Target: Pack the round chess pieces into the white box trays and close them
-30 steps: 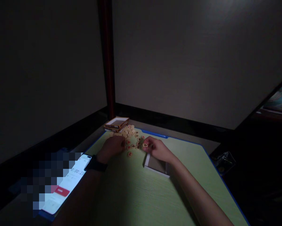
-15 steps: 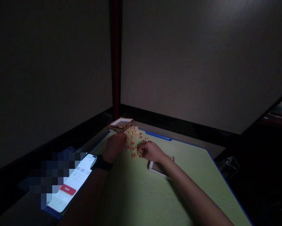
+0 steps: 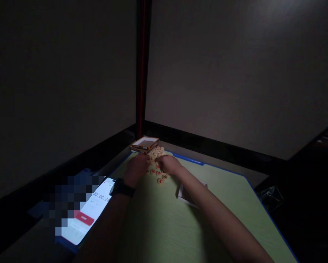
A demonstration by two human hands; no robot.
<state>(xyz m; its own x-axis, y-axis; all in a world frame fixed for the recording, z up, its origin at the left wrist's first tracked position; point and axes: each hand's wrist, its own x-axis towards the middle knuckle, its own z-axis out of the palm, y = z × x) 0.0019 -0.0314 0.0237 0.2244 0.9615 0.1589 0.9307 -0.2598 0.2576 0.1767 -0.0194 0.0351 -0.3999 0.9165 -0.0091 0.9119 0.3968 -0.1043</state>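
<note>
Round wooden xiangqi pieces (image 3: 160, 180), some with red characters and some with dark ones, lie in a loose heap on the green tabletop (image 3: 164, 226). My left hand (image 3: 138, 167), with a dark watch on its wrist, is at the left edge of the heap, fingers curled and partly hidden. From the right, my right hand (image 3: 168, 164) reaches over the middle of the pieces, its fingers bent together and pointing down among them. Whatever either hand grips is too small and dark to make out. An open shallow box (image 3: 188, 197) sits partly under my right forearm.
Behind the heap, a stacked open box and lid (image 3: 144, 143) stand by the wall corner. A lit phone (image 3: 84, 219) showing a timer lies at the left edge. Walls (image 3: 208, 80) close off the back. Past the right edge is a clear plastic container (image 3: 272, 197).
My right hand has moved left and away from me, from a dark-lettered piece at the near side to the heap's middle. My left hand stays by the heap. The view has shifted slightly.
</note>
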